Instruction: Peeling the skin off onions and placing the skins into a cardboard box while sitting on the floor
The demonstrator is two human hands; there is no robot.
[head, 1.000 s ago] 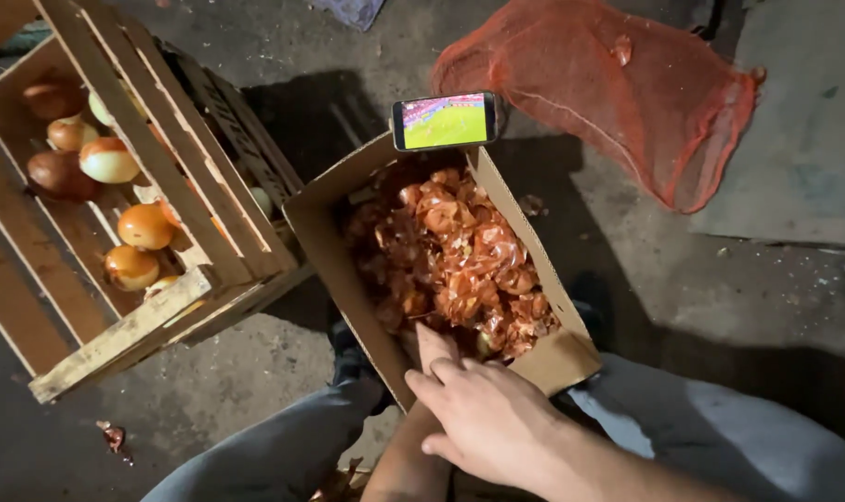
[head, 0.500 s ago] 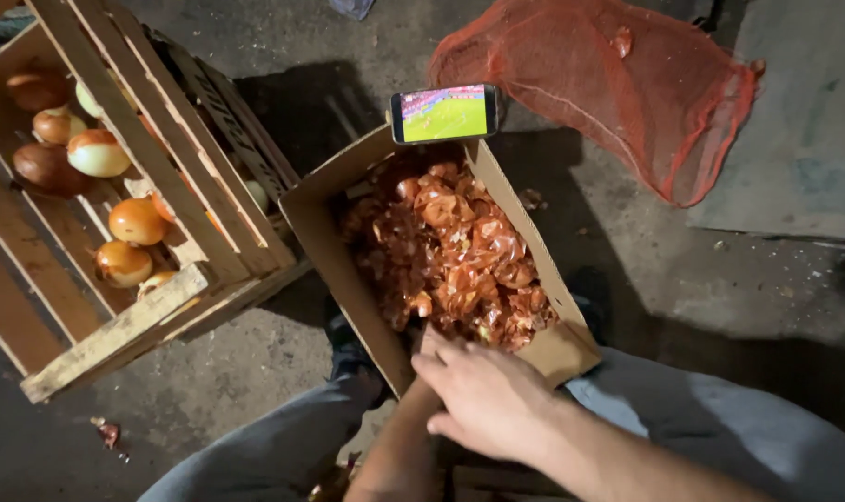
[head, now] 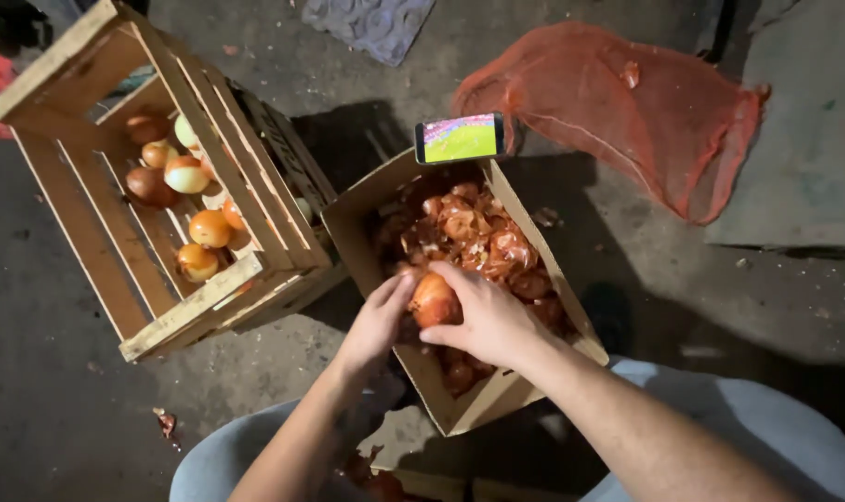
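Onion [head: 433, 299]: one, orange-brown, held over the near half of the box [head: 350, 232]; only its top and left face show, the rest lies under the fingers. Right hand [head: 483, 316]: curled over the onion from the right, fingers closed around it, palm side hidden. Left hand [head: 378, 321]: partly closed, fingertips touching the onion's left side; whether it grips or only steadies cannot be told. Box: cardboard, open, tilted, standing on the floor [head: 51, 409] between the person's knees; its near corner is covered by the right forearm. Skins [head: 469, 228]: loose papery onion peel filling the box; anything beneath cannot be made out. Phone [head: 460, 138]: lying across the box's far rim, screen lit with a green picture too small to read. Crate [head: 190, 307]: wooden, slatted, just left of the box, touching or nearly touching it; its top-left corner is cut by the frame edge. Onions in crate [head: 185, 200]: several, partly screened by slats, number uncertain. Net sack [head: 627, 112]: red mesh, slack, on the floor beyond the box to the right. Mat [head: 367, 23]: grey, patterned, cut off at the top edge.
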